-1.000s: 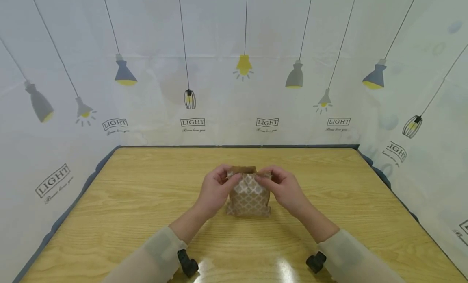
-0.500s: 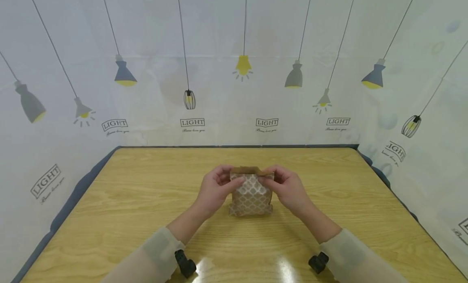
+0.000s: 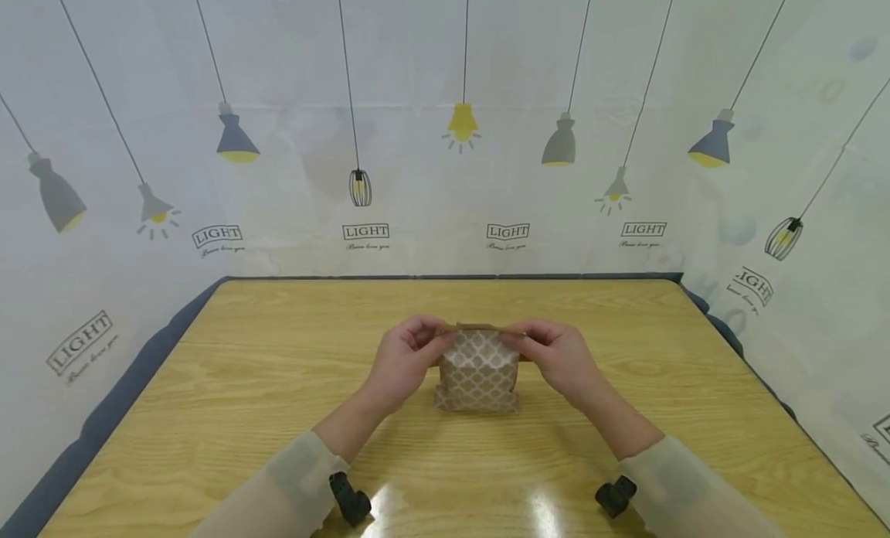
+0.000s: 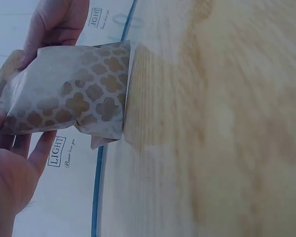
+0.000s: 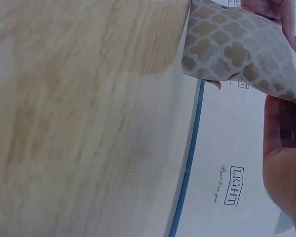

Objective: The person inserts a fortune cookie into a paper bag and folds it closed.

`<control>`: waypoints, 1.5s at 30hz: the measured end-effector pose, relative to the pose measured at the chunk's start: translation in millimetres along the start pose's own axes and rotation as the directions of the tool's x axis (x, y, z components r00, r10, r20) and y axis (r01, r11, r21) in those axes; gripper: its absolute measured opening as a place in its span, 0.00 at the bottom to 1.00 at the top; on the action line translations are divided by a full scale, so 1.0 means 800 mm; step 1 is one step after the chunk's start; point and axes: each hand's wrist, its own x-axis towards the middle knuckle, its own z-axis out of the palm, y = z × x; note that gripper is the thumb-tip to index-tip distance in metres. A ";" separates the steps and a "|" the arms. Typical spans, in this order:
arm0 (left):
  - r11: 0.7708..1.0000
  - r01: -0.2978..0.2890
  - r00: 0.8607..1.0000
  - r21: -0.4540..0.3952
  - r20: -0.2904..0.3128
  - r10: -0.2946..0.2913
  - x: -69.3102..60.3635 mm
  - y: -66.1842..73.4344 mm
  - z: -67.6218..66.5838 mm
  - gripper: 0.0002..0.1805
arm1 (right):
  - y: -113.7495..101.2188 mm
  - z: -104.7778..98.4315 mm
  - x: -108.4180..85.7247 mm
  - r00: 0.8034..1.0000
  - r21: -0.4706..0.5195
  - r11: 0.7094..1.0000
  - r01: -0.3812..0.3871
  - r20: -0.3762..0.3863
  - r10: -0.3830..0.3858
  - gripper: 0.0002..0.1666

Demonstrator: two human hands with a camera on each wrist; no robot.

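A brown paper bag [image 3: 478, 376] with a white lattice pattern stands upright on the wooden table, its lower edge touching the tabletop. At its top left corner my left hand [image 3: 405, 362] pinches the paper between thumb and fingers. My right hand [image 3: 565, 362] pinches the top right corner in the same way. Between the hands the brown upper edge is stretched nearly straight and tips back. In the left wrist view the bag [image 4: 74, 91] looks bulged; what is inside is hidden. The right wrist view shows the bag [image 5: 237, 47] with fingers behind its top.
The wooden table [image 3: 292, 329] spreads out on all sides of the bag. Pale wall sheets printed with lamps and LIGHT labels [image 3: 366, 232] close off the back and both sides. A small black camera [image 3: 350, 499] sits at the left wrist, another [image 3: 616, 496] at the right.
My right hand has shifted to the right and the hands stand farther apart. The bag's top edge has been drawn straighter and lower, showing less of the brown flap.
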 end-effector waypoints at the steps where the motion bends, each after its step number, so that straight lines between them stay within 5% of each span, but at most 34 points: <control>1: 1.000 -0.006 1.000 0.013 0.007 0.006 0.000 0.000 -0.001 0.10 | 0.000 -0.001 0.000 1.000 -0.001 1.000 0.005 0.007 -0.005 0.15; 8: 0.994 -0.064 0.997 0.091 0.036 0.061 0.000 0.001 -0.002 0.09 | 0.002 0.001 0.002 0.999 0.028 1.000 0.014 0.047 -0.015 0.17; 14: 0.995 -0.056 0.996 0.086 0.075 0.050 0.000 0.004 -0.007 0.10 | 0.003 0.000 0.002 0.999 0.021 0.999 0.042 0.028 -0.043 0.14; 22: 0.988 -0.100 0.984 0.115 0.157 0.082 0.005 0.002 -0.018 0.19 | 0.006 -0.005 0.006 0.993 0.029 0.996 0.089 0.074 -0.091 0.17; 36: 0.984 -0.134 0.976 0.119 0.187 0.110 0.001 0.000 -0.015 0.14 | 0.016 -0.008 0.004 0.963 -0.041 0.981 0.188 0.202 -0.176 0.19; 45: 0.978 -0.103 0.980 0.184 0.186 0.068 0.000 0.000 -0.017 0.13 | 0.012 -0.010 0.003 0.939 -0.125 0.957 0.261 0.261 -0.222 0.17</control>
